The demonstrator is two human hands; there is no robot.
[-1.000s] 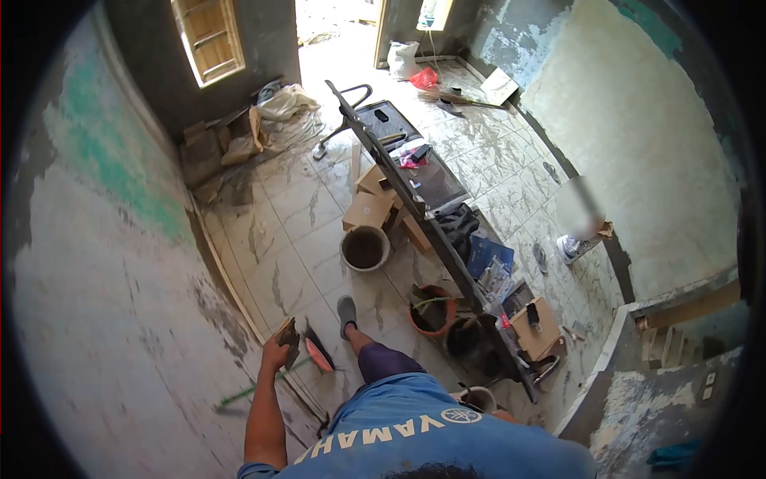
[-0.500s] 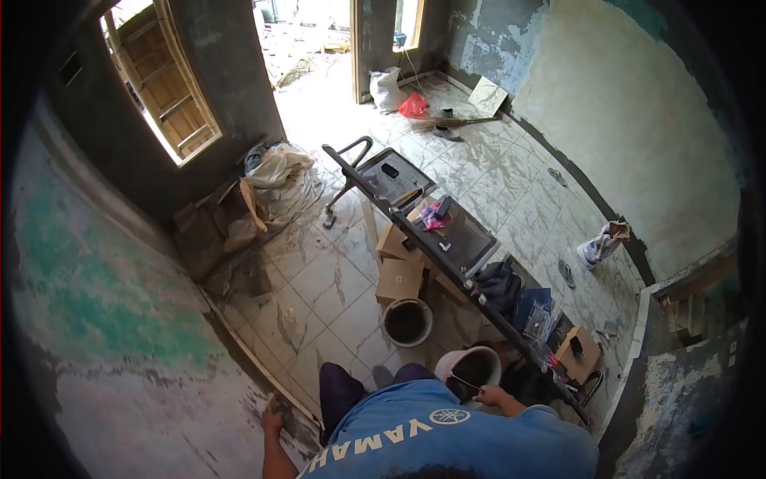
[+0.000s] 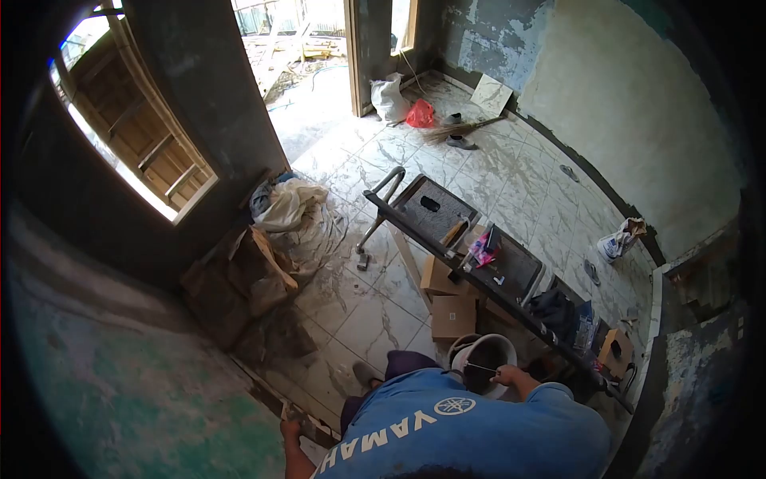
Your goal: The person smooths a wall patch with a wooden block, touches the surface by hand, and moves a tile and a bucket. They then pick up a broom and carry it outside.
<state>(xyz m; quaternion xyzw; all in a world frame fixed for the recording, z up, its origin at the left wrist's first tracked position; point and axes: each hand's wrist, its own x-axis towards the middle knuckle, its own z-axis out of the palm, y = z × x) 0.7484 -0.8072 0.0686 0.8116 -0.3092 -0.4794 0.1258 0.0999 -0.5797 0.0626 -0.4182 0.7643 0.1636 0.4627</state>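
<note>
Item one, as I log it from my remote post: a pale bucket (image 3: 506, 346), tilted, dark inside, on the near side of the bench. Its thin handle is pinched in my right hand (image 3: 507, 375), fingers curled in at the bucket's near right edge. Item two: a flat object (image 3: 294, 412), kind unclear, gripped in my left hand (image 3: 291, 428), near left, close to the left wall (image 3: 152, 391); the individual fingers are too small to tell. Next, a second tub (image 3: 457, 348), partly hidden just left of the bucket. Beyond these, cardboard boxes (image 3: 453, 318), beside and partly under a metal bench (image 3: 512, 274). On the bench: a pink packet (image 3: 482, 251) and, on the far seat, a black item (image 3: 430, 204). Far left, a bundle of cloth (image 3: 294, 206). Farther still, a white sack (image 3: 388, 100), with a red bag (image 3: 420, 114) to its right.
</note>
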